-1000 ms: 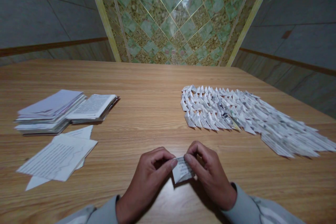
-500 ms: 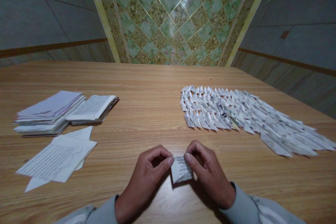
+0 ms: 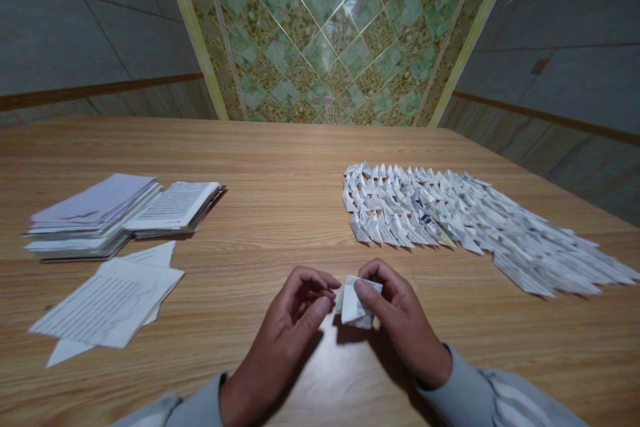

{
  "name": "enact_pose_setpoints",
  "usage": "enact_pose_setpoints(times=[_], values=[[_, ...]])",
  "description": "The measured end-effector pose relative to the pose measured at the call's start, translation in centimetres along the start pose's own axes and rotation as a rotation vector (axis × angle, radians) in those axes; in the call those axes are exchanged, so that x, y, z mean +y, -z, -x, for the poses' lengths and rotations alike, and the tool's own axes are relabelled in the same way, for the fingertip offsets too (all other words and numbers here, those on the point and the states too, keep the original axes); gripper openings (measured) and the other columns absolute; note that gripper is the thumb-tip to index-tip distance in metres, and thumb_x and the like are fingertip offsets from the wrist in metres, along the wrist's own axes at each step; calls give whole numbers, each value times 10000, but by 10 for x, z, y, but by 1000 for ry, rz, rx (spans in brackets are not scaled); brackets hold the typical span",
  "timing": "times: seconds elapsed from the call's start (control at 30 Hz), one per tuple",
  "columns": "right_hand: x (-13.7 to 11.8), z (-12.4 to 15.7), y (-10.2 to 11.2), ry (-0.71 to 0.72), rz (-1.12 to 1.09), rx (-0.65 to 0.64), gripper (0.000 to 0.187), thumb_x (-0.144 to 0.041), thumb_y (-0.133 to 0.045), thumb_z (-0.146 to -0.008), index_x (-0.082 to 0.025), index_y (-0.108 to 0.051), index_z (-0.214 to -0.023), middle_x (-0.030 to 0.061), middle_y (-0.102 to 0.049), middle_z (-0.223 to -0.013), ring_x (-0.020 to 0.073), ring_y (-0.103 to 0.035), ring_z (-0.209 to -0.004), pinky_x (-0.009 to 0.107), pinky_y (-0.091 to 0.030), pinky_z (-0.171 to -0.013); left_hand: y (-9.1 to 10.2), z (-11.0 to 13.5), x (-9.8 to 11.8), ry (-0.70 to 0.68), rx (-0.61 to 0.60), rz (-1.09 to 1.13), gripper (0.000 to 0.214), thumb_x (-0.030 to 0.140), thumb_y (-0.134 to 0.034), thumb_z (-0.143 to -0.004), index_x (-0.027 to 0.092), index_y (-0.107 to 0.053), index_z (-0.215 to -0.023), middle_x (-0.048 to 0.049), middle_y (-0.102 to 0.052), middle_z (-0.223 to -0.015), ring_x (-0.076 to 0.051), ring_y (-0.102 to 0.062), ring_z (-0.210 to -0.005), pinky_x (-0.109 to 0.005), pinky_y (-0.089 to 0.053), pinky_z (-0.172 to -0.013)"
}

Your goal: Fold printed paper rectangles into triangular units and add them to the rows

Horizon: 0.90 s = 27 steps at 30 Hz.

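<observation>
A small folded piece of printed paper [image 3: 356, 303] sits pinched between the thumb and fingers of my right hand [image 3: 397, 320], just above the wooden table [image 3: 280, 213]. My left hand [image 3: 290, 330] is beside it on the left, fingers curled, its fingertips close to the paper's left edge; I cannot tell if they touch it. Both hands are near the table's front edge, in the middle.
Many folded paper triangles [image 3: 465, 220] lie in rows at the right of the table. A stack of open booklets [image 3: 115, 213] lies at the left. Loose printed sheets [image 3: 107, 300] lie in front of the stack. Walls and a patterned tiled panel stand behind the table.
The paper piece was held by both hands with its printed face up. Now it has turned over and moved slightly up into my right hand, and my left fingers have come off it.
</observation>
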State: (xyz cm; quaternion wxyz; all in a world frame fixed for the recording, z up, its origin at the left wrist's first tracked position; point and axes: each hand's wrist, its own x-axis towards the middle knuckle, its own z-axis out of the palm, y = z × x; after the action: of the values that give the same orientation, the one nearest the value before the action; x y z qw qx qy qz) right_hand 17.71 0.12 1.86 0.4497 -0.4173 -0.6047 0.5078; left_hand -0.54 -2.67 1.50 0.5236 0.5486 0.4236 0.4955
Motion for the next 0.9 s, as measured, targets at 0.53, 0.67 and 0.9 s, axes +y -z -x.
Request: enact_pose_setpoints(times=[0.53,0.67,0.9], values=[[3,6,-12,-34,-124,16,244,-433,-579,-925,-209,-499,-876,-28,-519,-760,133,-488,-701,243,-421,-628,-8,6,-4,-40,74,-50,86,219,-637,-888,219,-552,-884,-21,-630,-976,-181,-638,-896,-304,-524,-795],[1,4,-8,-61,-39,-39,258,-382,-692,-824,-200,-542,-929,-20,-567,-783,144,-522,-709,252,-425,-632,-5,7,-6,-65,52,-98,95,175,-615,-889,224,-580,-962,-29,-648,-986,-188,-649,-923,-309,-530,-823],[-2,-1,-4,-87,-52,-50,211,-350,-711,-784,-179,-589,-781,-15,-567,-708,132,-504,-639,254,-412,-595,-7,3,-6,35,109,-37,271,189,-696,-826,232,-574,-1064,-40,-670,-1028,-190,-654,-912,-297,-535,-790]])
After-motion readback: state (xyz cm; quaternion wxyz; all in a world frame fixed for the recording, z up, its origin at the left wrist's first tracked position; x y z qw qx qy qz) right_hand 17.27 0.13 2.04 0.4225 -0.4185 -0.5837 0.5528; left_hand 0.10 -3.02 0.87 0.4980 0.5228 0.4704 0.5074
